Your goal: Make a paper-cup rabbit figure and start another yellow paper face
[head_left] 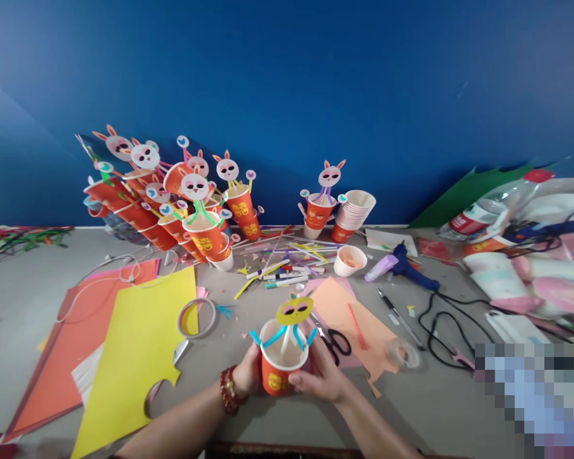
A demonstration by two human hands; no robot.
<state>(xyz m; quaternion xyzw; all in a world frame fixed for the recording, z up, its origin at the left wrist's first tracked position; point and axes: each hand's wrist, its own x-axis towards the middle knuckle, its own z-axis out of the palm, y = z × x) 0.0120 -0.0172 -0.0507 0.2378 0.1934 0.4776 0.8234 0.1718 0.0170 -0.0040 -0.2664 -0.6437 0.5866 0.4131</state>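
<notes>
Between my two hands, near the front of the table, stands a red paper cup with gold print and a white rim. Blue pipe cleaners bend over its rim, and a round yellow paper face with dark eyes rises above it. My left hand wraps the cup's left side, with a beaded bracelet on the wrist. On the other side my right hand grips it, thumb on the front. Black-handled scissors lie just beyond the right hand.
Rabbit-faced cups crowd the back left. Yellow paper and tape lie left; peach paper, a blue glue gun and its black cord are right. Markers are scattered behind. A plastic bottle leans at far right.
</notes>
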